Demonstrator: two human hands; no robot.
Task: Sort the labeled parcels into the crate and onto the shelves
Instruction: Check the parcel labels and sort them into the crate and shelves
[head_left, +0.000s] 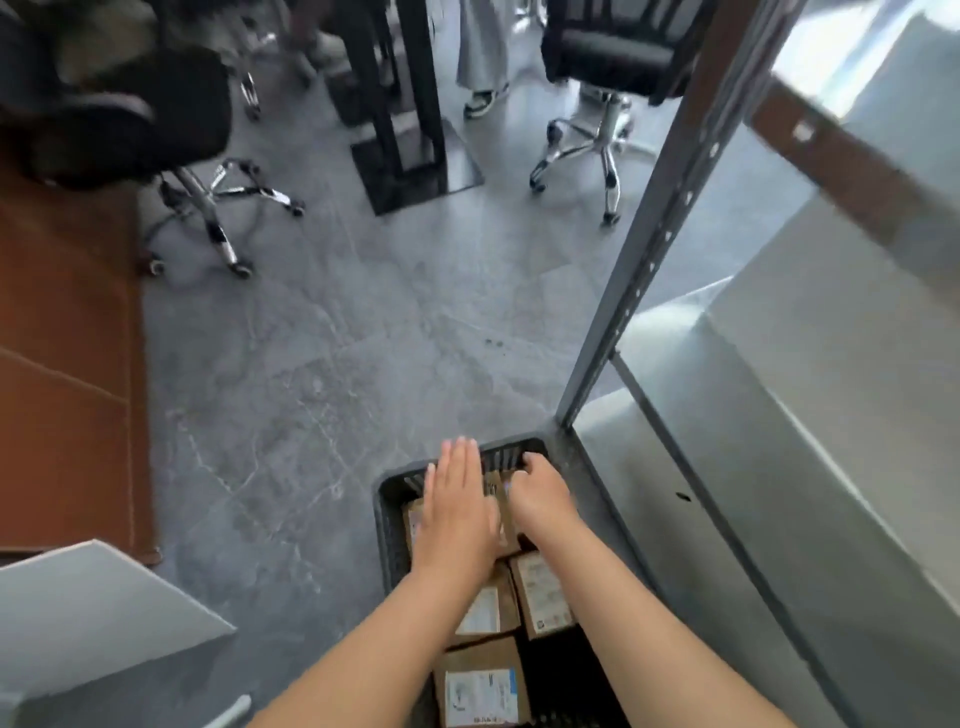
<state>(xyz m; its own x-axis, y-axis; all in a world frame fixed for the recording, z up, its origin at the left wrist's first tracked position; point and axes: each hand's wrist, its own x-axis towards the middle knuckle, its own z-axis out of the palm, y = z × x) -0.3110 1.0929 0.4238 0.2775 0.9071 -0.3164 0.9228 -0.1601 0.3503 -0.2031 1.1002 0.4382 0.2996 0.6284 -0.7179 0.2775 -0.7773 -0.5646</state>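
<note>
A black plastic crate (388, 512) stands on the grey floor beside the metal shelf unit (779, 467). Several brown cardboard parcels with white labels lie inside, among them one (483, 680) at the near end and another (543, 592) on the right. My left hand (457, 506) lies flat with straight fingers on a parcel at the crate's far end. My right hand (537, 493) grips the right side of that same parcel (500, 512), fingers curled over its edge. Most of this parcel is hidden under my hands.
The shelf's grey slotted upright (654, 249) rises just right of the crate. Two black office chairs (208, 197) (605, 104) and a black table base (410, 150) stand further off. A brown mat (67, 364) lies left, a grey panel (93, 613) near left. A person's shoe (480, 104) shows far away.
</note>
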